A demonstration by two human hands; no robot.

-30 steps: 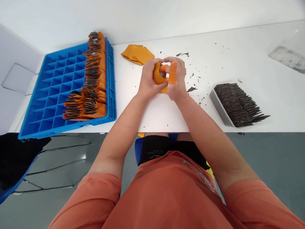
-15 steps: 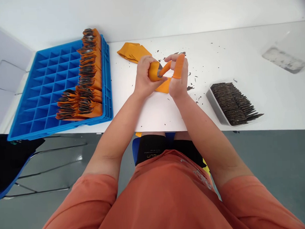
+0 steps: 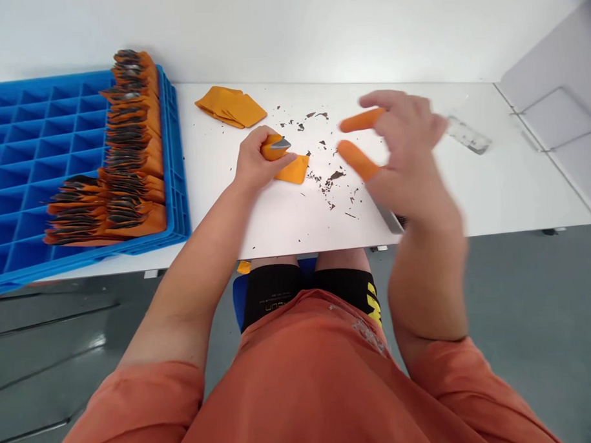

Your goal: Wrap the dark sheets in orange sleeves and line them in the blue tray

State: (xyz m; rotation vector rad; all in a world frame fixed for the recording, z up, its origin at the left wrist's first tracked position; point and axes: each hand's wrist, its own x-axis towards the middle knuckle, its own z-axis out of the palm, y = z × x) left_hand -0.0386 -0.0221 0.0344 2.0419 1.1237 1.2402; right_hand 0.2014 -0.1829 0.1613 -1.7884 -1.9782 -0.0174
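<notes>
Orange pouch: our left hand is gripping it | our right hand is hovering, fingers parted, empty | we are likely needing light pressure, mouth open

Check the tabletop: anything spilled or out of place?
Yes: dark flakes lie scattered loose on the white table, mostly between the left hand and the right hand. They look like spilled crumbs, since they sit in no container. The orange pouch in the left hand shows no obvious damage.
</notes>
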